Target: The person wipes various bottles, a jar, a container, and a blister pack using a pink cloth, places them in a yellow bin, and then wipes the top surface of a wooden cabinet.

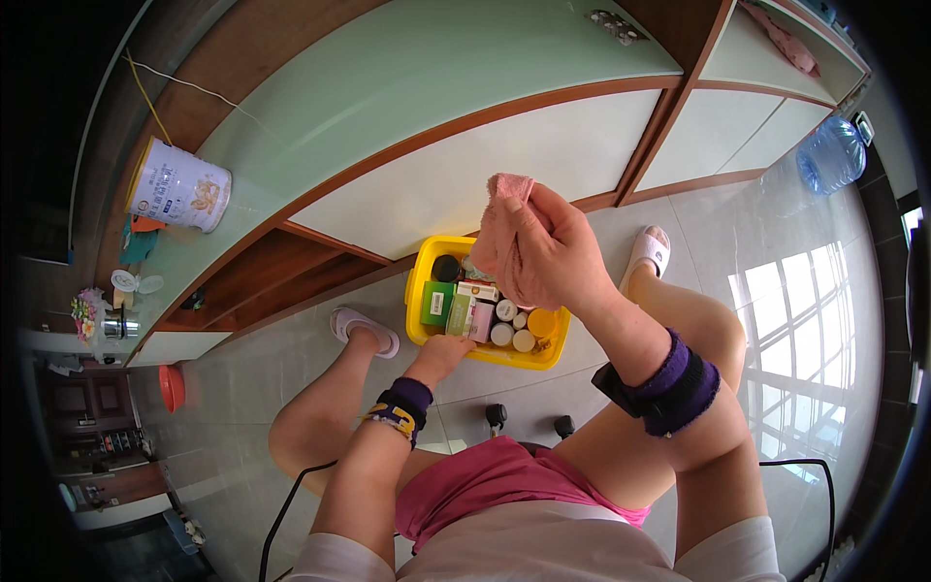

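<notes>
My right hand (564,251) grips a pink cloth (507,233), which hangs bunched above the far right part of a yellow plastic basket (416,291). My left hand (439,356) rests at the basket's near rim, beside a light green box (460,315); its fingertips are partly hidden, so its grip is unclear. Inside the basket stand a dark green box (438,303), a pink-and-white box (481,321), a black-lidded jar (446,268), several white-capped bottles (523,340) and a round orange-yellow lid (541,321). The cloth covers some of the contents.
Beyond the basket runs a low cabinet with a pale green top (407,80) and white doors (509,160). A large tin (180,185) stands on it at left. On the floor are a red basin (172,388) and a big blue water bottle (831,155). Chair casters (496,415) show near my legs.
</notes>
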A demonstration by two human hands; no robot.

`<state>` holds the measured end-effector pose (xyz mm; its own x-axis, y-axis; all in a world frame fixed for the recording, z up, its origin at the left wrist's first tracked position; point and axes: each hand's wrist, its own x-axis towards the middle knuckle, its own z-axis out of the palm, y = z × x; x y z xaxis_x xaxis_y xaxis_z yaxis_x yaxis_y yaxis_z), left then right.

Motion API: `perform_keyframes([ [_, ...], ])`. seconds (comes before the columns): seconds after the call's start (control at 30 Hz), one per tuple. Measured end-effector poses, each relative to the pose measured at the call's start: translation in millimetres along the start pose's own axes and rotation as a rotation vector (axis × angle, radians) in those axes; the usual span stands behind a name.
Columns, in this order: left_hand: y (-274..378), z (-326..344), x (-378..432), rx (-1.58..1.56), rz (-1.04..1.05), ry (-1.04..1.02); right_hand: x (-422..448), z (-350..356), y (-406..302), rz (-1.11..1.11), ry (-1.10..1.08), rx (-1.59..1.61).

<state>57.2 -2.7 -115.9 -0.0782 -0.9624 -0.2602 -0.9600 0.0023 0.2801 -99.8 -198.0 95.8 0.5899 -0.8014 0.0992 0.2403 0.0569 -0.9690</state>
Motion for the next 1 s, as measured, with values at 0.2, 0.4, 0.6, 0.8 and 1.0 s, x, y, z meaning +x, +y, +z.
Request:
perform_keyframes([
  [0.2,1.0,-2.6,1.5,0.011,-0.009,-0.003,-0.6,1.7,-0.7,0.023,-0.008,0.002],
  [0.4,0.5,-1.7,1.6,0.007,0.001,-0.003,-0.9,3.2,1.1,0.020,-0.006,0.034],
  [0.6,-0.6,-5.0,2.2,-0.041,-0.006,-0.040,-2.7,4.6,-0.5,0.013,-0.015,0.047],
  [0.8,4.6,-1.5,-2.0,0.012,0.029,0.063,-3.7,5.7,-5.1,0.058,-0.011,0.089],
  [1.0,9.5,-4.4,0.8,0.047,-0.076,-0.033,-3.4,5.0,-1.0,0.010,-0.018,0.078],
])
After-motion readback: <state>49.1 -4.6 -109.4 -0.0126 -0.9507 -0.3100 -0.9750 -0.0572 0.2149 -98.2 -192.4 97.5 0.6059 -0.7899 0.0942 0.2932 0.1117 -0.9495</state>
